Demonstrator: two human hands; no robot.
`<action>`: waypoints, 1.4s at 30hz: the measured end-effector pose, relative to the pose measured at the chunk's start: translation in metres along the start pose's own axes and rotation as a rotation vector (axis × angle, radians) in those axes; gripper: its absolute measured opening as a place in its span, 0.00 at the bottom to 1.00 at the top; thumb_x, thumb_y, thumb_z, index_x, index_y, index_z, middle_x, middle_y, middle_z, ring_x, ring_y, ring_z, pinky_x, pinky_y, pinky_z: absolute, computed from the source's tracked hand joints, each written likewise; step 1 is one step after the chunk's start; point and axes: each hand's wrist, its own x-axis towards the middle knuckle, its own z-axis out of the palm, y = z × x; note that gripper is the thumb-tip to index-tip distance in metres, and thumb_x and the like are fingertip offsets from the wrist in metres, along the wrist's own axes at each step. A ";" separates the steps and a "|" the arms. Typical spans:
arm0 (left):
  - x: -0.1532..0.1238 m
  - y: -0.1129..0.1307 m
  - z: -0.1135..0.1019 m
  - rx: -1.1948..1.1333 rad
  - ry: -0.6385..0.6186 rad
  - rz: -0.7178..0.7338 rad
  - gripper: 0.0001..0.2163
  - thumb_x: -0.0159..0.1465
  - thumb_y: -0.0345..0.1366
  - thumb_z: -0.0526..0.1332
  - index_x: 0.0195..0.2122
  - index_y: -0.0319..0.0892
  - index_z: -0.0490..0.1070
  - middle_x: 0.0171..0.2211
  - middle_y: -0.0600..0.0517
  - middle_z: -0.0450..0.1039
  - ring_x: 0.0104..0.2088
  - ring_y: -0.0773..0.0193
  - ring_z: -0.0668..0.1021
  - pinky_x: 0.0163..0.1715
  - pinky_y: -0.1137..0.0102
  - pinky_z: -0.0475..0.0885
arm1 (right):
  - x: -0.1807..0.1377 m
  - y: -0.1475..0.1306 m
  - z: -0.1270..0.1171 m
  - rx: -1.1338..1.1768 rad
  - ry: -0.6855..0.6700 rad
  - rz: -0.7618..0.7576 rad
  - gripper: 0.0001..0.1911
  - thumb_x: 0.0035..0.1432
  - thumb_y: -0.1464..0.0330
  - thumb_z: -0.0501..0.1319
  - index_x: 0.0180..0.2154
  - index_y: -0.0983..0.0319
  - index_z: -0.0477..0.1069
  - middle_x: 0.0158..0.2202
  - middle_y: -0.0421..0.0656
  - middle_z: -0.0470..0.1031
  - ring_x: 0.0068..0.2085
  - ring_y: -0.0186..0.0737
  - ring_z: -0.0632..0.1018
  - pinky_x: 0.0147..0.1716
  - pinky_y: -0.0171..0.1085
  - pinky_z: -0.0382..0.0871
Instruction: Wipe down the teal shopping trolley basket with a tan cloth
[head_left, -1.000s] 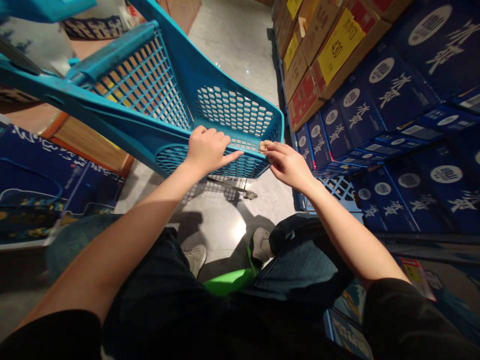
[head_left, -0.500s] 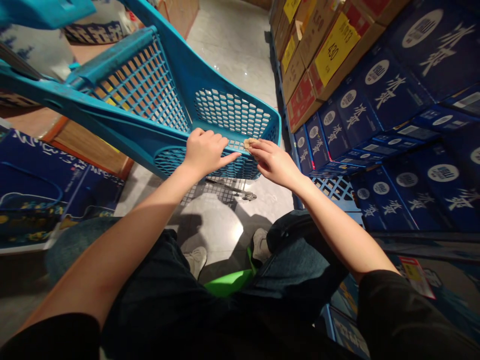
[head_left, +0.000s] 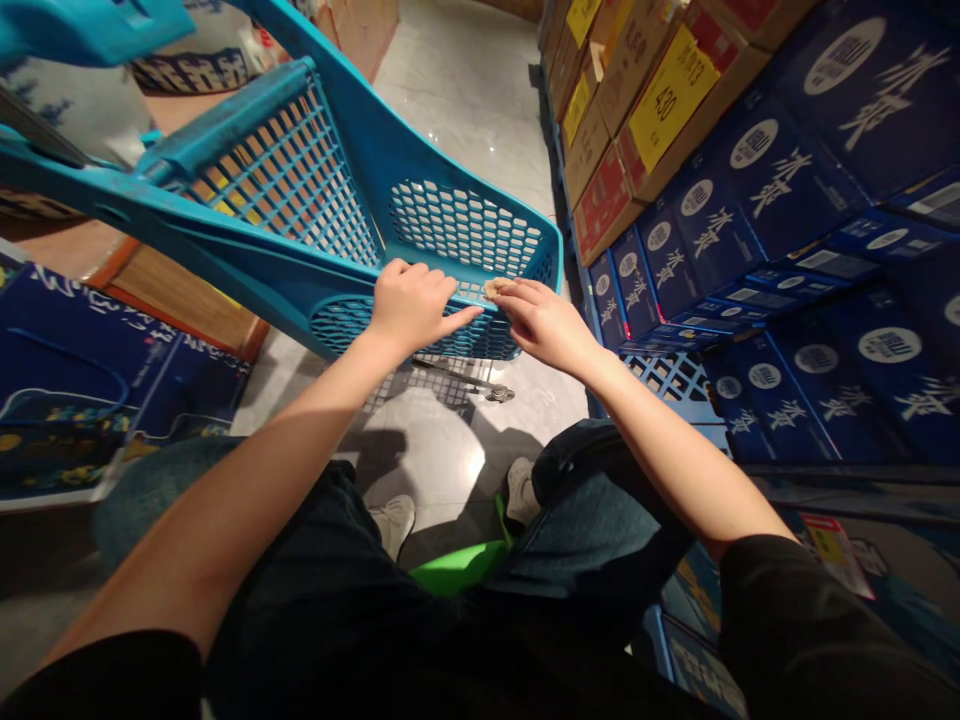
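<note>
A blue plastic shopping cart (head_left: 345,270) with a lattice basket stands before me. My left hand (head_left: 412,305) is closed over the near rim of its basket, the thumb lying along the edge towards the right. Farther along the same rim, my right hand (head_left: 541,318) presses a small, crumpled beige cloth (head_left: 496,288) against the edge near the basket's front end. Most of the cloth is hidden beneath the fingers. A short gap separates the two hands.
Stacked blue cartons (head_left: 772,200) and brown boxes (head_left: 645,120) with yellow price signs line the right side. Blue gift boxes (head_left: 90,380) and white-and-blue jars (head_left: 75,100) stand at left. Something bright green (head_left: 461,568) lies beneath me, between my legs.
The right hand and the cloth have slid very slightly left along the rim. My left hand stays in place on the cart.
</note>
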 end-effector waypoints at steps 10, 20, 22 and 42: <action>0.000 0.000 -0.001 0.008 -0.046 -0.010 0.30 0.76 0.63 0.52 0.38 0.42 0.79 0.38 0.43 0.82 0.42 0.49 0.77 0.45 0.55 0.65 | -0.022 0.024 -0.016 0.059 -0.065 0.040 0.22 0.63 0.77 0.59 0.54 0.66 0.82 0.61 0.55 0.82 0.62 0.58 0.83 0.63 0.55 0.79; 0.001 0.002 -0.001 0.080 0.015 0.055 0.30 0.76 0.63 0.51 0.36 0.44 0.79 0.35 0.43 0.83 0.39 0.50 0.78 0.40 0.55 0.66 | -0.010 0.012 -0.004 0.032 -0.006 -0.019 0.28 0.63 0.78 0.58 0.63 0.69 0.78 0.64 0.57 0.80 0.66 0.58 0.79 0.68 0.57 0.75; -0.001 0.000 -0.001 0.065 0.031 0.056 0.30 0.77 0.63 0.51 0.36 0.44 0.79 0.35 0.44 0.82 0.38 0.50 0.77 0.39 0.55 0.66 | -0.002 0.005 0.006 0.062 0.038 -0.042 0.32 0.62 0.80 0.57 0.67 0.66 0.75 0.68 0.54 0.77 0.70 0.56 0.75 0.74 0.59 0.69; -0.004 -0.005 0.001 -0.071 0.034 -0.004 0.25 0.73 0.62 0.57 0.37 0.45 0.78 0.35 0.45 0.82 0.42 0.48 0.79 0.46 0.55 0.66 | -0.008 0.017 -0.001 0.074 -0.002 -0.010 0.27 0.62 0.80 0.58 0.60 0.64 0.80 0.61 0.53 0.82 0.65 0.56 0.79 0.67 0.57 0.75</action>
